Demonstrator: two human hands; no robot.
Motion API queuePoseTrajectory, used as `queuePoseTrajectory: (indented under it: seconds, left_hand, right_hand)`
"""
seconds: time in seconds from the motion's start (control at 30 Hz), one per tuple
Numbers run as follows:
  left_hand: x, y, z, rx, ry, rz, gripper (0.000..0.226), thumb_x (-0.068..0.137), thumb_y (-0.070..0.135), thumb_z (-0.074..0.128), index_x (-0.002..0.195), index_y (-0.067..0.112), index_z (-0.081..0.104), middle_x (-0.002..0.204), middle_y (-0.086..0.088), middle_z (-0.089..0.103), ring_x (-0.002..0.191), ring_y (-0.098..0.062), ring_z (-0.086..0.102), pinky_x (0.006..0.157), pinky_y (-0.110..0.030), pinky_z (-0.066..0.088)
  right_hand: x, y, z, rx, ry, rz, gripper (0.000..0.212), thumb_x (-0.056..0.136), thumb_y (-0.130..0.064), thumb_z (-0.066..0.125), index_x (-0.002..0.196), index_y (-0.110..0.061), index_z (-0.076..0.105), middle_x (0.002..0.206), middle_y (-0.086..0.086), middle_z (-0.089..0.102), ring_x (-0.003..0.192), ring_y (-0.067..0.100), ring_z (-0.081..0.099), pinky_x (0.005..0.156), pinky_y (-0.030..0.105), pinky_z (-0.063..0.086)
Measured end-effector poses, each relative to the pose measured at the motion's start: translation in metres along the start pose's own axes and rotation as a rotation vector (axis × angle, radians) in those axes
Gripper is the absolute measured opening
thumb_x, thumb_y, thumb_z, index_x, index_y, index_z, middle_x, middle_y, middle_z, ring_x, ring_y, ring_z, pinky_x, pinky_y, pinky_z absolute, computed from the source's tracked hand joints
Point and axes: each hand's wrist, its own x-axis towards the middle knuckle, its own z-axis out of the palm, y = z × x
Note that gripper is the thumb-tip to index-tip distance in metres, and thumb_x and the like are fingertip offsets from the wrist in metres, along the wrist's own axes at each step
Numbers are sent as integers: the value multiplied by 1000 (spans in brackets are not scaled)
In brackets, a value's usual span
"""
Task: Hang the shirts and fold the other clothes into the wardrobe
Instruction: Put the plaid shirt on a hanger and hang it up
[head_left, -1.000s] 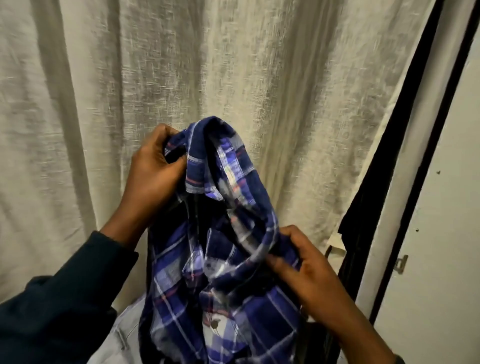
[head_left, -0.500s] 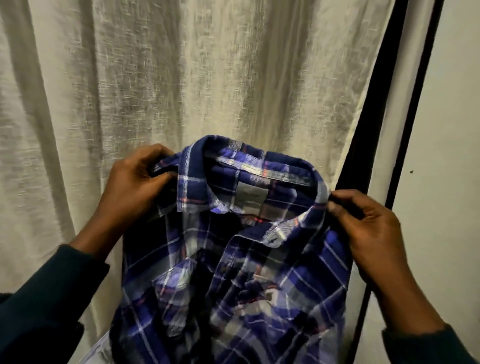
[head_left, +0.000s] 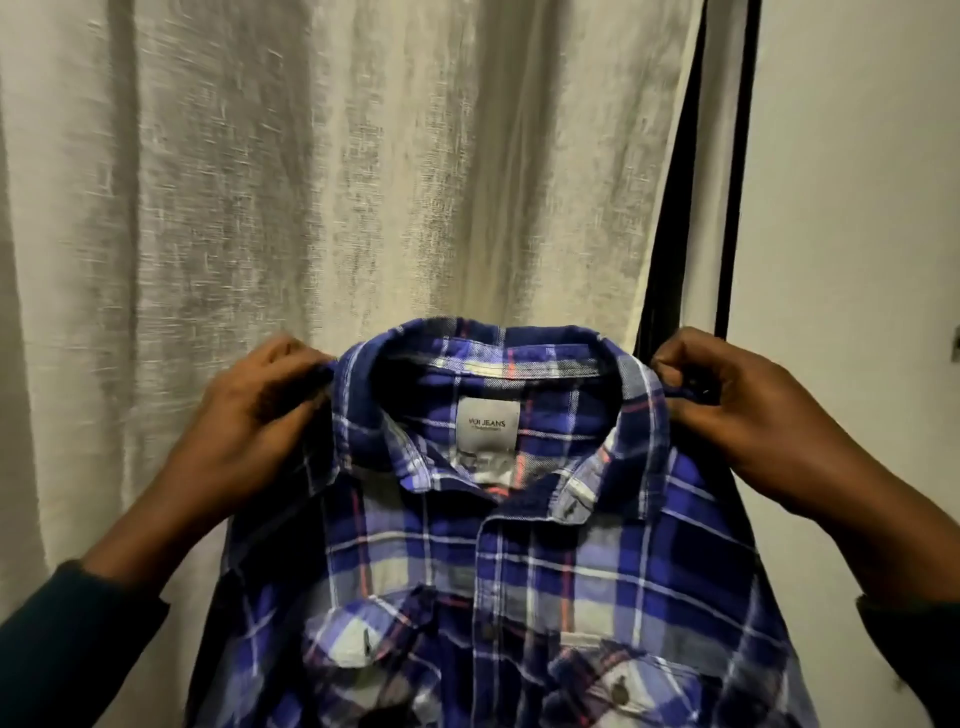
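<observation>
Here, the blue plaid shirt (head_left: 498, 561) hangs spread, front outward, before a cream curtain (head_left: 322, 182). The left hand (head_left: 249, 421) pinches the shirt's left shoulder edge beside the collar (head_left: 493, 353); the right hand (head_left: 737, 410) pinches the opposite shoulder edge. A grey neck label (head_left: 487, 423) shows inside the collar. A dark frame edge (head_left: 735, 156) and pale wall (head_left: 857, 208) stand to the right, near the right hand.

No supporting surface shows; both hands (head_left: 249, 421) (head_left: 748, 415) hold the plaid shirt (head_left: 519, 571) up.
</observation>
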Motion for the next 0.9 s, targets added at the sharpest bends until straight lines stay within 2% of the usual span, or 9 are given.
queuePoseTrajectory:
  seconds: [0.1,0.2,0.3,0.37,0.43,0.5,0.57,0.7,0.9]
  left_hand:
    - [4,3,5,55,96,-19,31,92,12,68,98,42,67,97,11,52,90,-9,56,80,-14,44]
    - [15,15,5,-174,50,-210,46,88,3,68,81,49,74,89,4,70,82,-8,66,77,-23,54]
    - [22,36,-2,-547,-133,-278,7,73,25,81,79,28,80,87,-13,76,70,-11,71,64,-19,57]
    - [21,45,-4,-683,-177,-206,25,59,35,85,80,24,79,79,-4,76,68,-7,70,64,-17,56]
    - [23,42,4,-444,-266,-199,23,66,17,81,78,37,78,75,5,76,67,1,66,66,-18,54]
    - [21,23,25,64,-304,-159,36,79,9,80,74,44,74,78,7,74,68,3,63,66,-17,47]
    - [23,14,38,235,-143,-137,25,80,16,82,79,40,73,81,6,64,72,-10,60,61,-22,41]
    - [24,36,50,429,77,-197,10,88,32,70,97,30,75,82,-2,67,81,-33,64,59,-31,34]
    - [21,59,62,239,-79,-431,27,99,37,48,91,25,71,60,-1,66,60,-27,64,63,-36,51]
  right_hand:
    - [-3,-5,-7,-114,4,-4,18,87,-8,70,81,-15,55,78,-1,58,64,5,47,60,17,40]
    - [-7,-3,-9,-162,-49,39,20,89,-7,67,79,-17,53,77,0,59,66,5,48,61,16,41]
    - [-13,4,-15,-12,-72,102,18,95,-6,60,83,-14,49,81,7,59,72,12,54,69,31,46]
    - [-20,6,-18,302,-12,131,10,95,-6,60,93,-4,50,84,14,61,75,21,58,69,36,48]
    - [-24,10,-16,355,25,115,7,94,-2,59,97,-1,53,88,19,66,79,23,63,72,30,51]
    - [-26,23,-5,-169,4,84,14,92,0,63,87,-11,55,81,4,64,77,12,59,70,16,42]
    - [-25,30,-2,-447,147,-1,20,87,-5,66,81,-19,54,81,-7,56,79,7,50,68,14,35]
    - [-34,25,0,-618,291,63,14,93,-20,60,91,-30,50,91,-9,59,76,19,53,61,32,39]
    - [-60,17,0,-464,478,261,9,95,-21,62,89,-24,56,73,-4,66,62,16,61,57,29,44]
